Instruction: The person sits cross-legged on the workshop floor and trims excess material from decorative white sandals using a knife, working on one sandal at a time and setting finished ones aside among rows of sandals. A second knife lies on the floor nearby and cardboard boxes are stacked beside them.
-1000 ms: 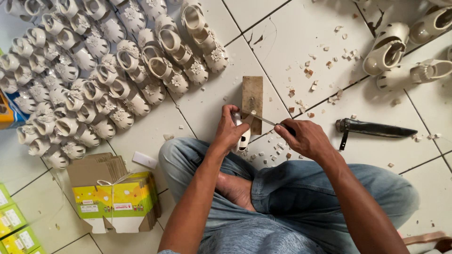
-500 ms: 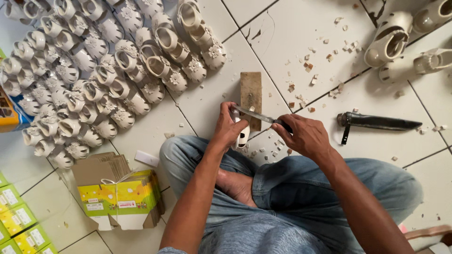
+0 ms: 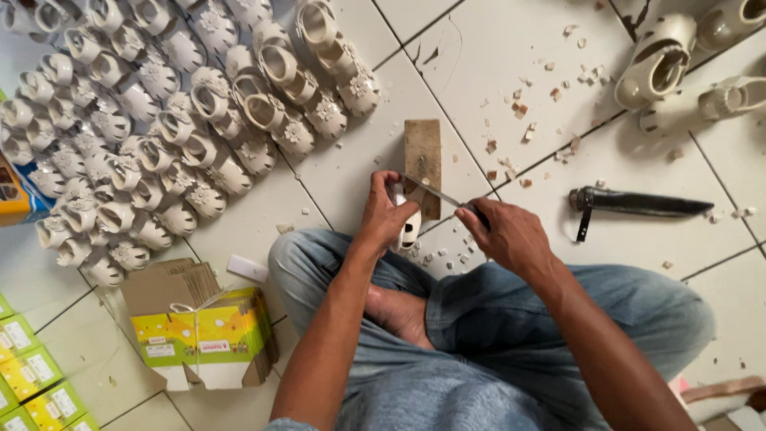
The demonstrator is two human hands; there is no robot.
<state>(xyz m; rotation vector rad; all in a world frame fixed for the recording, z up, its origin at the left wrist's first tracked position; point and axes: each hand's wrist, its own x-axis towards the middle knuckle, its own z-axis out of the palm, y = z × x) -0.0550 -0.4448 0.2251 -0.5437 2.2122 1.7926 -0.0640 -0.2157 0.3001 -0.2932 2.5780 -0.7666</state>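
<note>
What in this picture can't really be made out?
Head view:
- Small white shoe: mostly covered by the left hand.
- Knife handle: hidden inside the right hand; where the blade cuts is hidden too.
- Box labels: too small.
- Pale shoes top right: cut off by the edge.

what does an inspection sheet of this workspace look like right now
surface: white tiled floor, strewn with small pale offcuts.
job's things: small white sandal on the wooden block; knife laid across it.
clutter: rows of white children's sandals at left; a few more sandals at top right; dark sheath on the floor; tied bundle of flat yellow-green boxes; more boxes at bottom left.
grippers: left hand holds the sandal; right hand grips the knife handle.
cables: nothing seen.
surroundings: person sits cross-legged in jeans, bare foot showing.
</note>
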